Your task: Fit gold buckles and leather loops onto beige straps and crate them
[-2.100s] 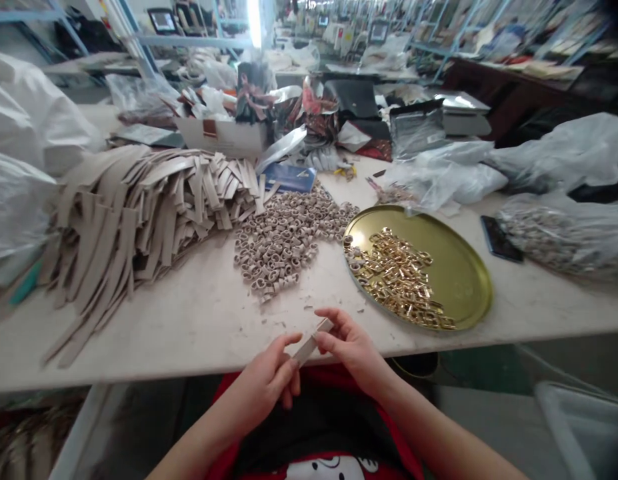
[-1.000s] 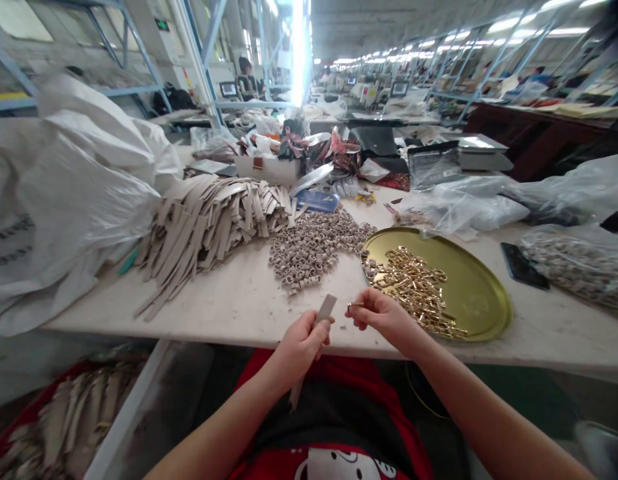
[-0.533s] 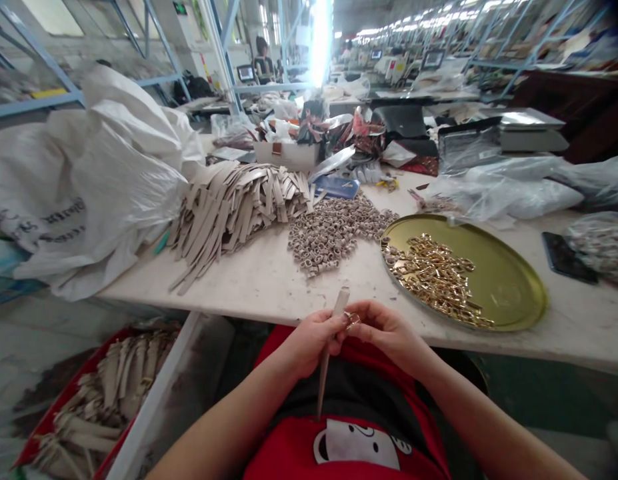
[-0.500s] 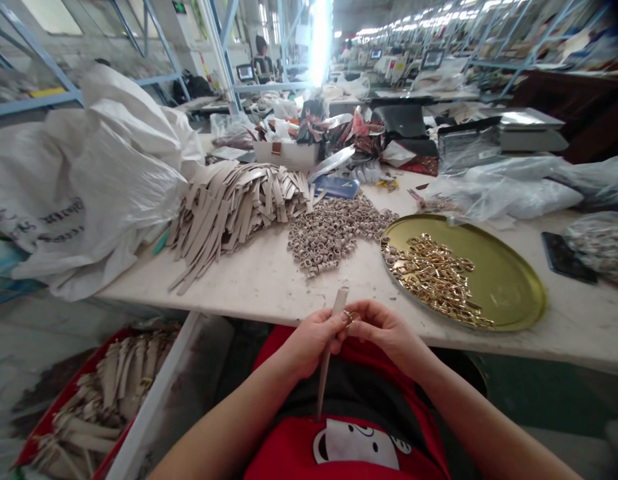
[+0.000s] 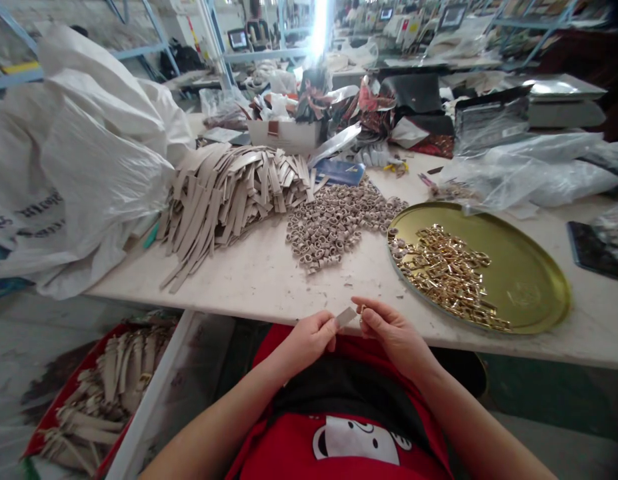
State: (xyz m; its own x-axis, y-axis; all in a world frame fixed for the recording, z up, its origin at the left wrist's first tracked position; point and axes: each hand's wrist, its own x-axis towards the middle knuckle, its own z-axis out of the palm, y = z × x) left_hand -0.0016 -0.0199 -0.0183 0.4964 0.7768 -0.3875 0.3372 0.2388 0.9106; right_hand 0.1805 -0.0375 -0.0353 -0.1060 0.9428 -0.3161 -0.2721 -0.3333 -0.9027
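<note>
Red T-shirt (image 5: pixel 339 447) w/ white cartoon print at very bottom, closest to camera. Just above it, both hands held close together over tabletop edge. L hand (image 5: pixel 309 339) clenched on short beige strap strip (image 5: pixel 345 317), thumb pressing on it, free end poking toward R side. R hand (image 5: pixel 396 339) pinching small gold buckle (image 5: pixel 362 310) btwn thumb & fingertips, buckle right by strip's end; actual contact too small to tell. Lower L, below tabletop, red crate (image 5: pixel 153 393) w/ white rim, full of loose beige strips (image 5: pixel 109 380). Past hands, white tabletop (image 5: pixel 229 297) dotted w/ small scraps. On it, big heap of long beige strips (image 5: pixel 229 207) at L, looped beige pieces (image 5: pixel 333 223) in loose pile just beside it, round brass tray (image 5: pixel 533 287) at R carrying many gold buckles (image 5: pixel 443 277). Black phone (image 5: pixel 593 250) beyond tray's R edge. Farther back, white woven sack (image 5: pixel 89 167) at L, clear plastic bags (image 5: pixel 529 177) at R, cardboard box (image 5: pixel 283 133) & blue booklet (image 5: pixel 341 172) at center.
</note>
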